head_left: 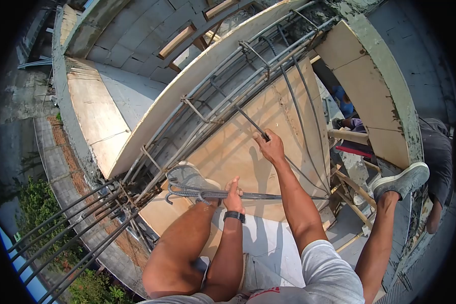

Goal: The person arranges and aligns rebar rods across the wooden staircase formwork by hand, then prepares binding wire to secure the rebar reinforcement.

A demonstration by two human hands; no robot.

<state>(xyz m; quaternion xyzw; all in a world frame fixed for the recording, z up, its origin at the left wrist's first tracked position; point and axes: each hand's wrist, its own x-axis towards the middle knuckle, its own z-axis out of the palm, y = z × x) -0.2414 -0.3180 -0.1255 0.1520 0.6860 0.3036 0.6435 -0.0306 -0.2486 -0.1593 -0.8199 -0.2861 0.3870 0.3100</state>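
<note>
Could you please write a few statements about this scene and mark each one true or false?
1. The left hand grips a bundle of bars. True.
2. The right hand is empty. False: it holds a single bar.
3. The watch is worn on the right wrist. False: it is on the left.
4. The bundle's hooked ends lie left of the left hand in the picture. True.
5. The plants are at the picture's upper right. False: they are at the lower left.

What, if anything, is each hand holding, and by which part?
Left hand: a bundle of hooked rebars, near the hooked ends. Right hand: one hooked rebar, away from its hook.
</note>
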